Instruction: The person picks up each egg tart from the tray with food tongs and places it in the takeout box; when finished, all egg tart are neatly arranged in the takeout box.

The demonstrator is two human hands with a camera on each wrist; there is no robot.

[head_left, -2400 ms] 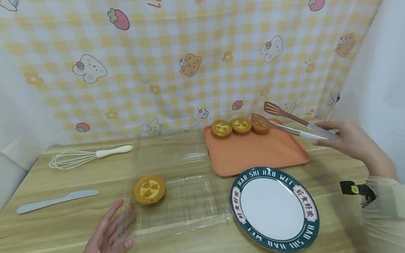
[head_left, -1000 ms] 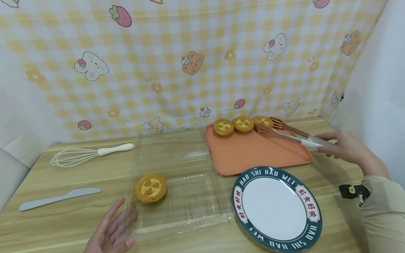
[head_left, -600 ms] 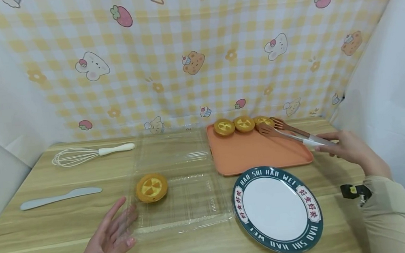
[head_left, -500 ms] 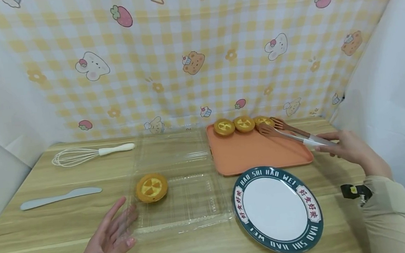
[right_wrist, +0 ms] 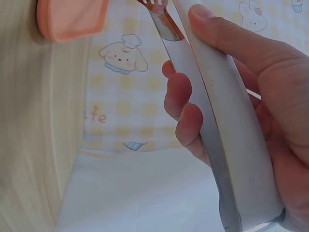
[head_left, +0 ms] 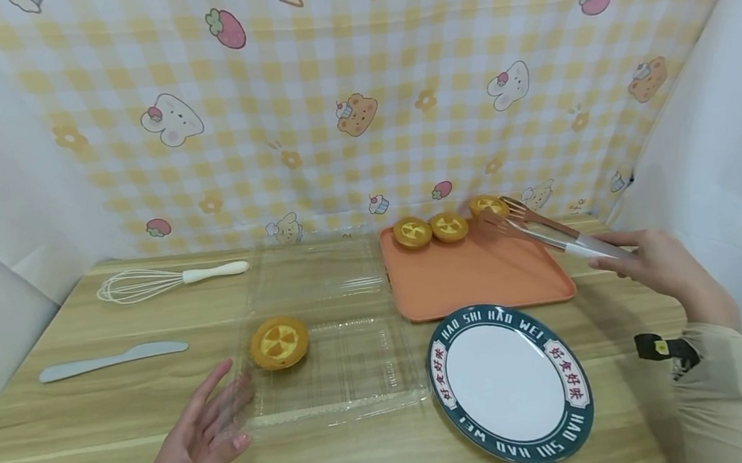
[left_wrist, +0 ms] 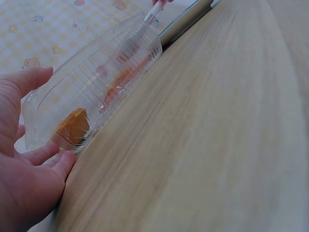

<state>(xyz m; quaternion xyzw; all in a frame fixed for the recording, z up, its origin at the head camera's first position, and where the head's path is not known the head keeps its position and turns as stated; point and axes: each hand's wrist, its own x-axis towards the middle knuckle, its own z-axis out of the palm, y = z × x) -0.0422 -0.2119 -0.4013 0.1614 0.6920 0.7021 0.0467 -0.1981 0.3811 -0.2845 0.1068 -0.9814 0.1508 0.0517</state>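
My right hand (head_left: 663, 267) grips the white and metal handle of the tongs (head_left: 573, 238), fingers on one arm and thumb on the other in the right wrist view. Between the tongs' brown slotted heads is an egg tart (head_left: 488, 207), raised above the back of the orange tray (head_left: 476, 273). Two more tarts (head_left: 431, 230) sit along that tray's back edge. My left hand (head_left: 192, 431), fingers loosely extended, touches the left side of a clear plastic container (head_left: 350, 367) with its lid folded back. One tart (head_left: 279, 343) lies in the container's left part.
A white plate (head_left: 503, 383) with a green lettered rim lies in front of the tray, right of the container. At the left are a white whisk (head_left: 174, 279) and a pale spreading knife (head_left: 115, 359). A checked cloth (head_left: 305, 104) hangs behind the table.
The tongs came down over the rightmost tart, closed around it, and have now lifted it up off the tray. My right hand rose slightly; the left hand stayed by the container.
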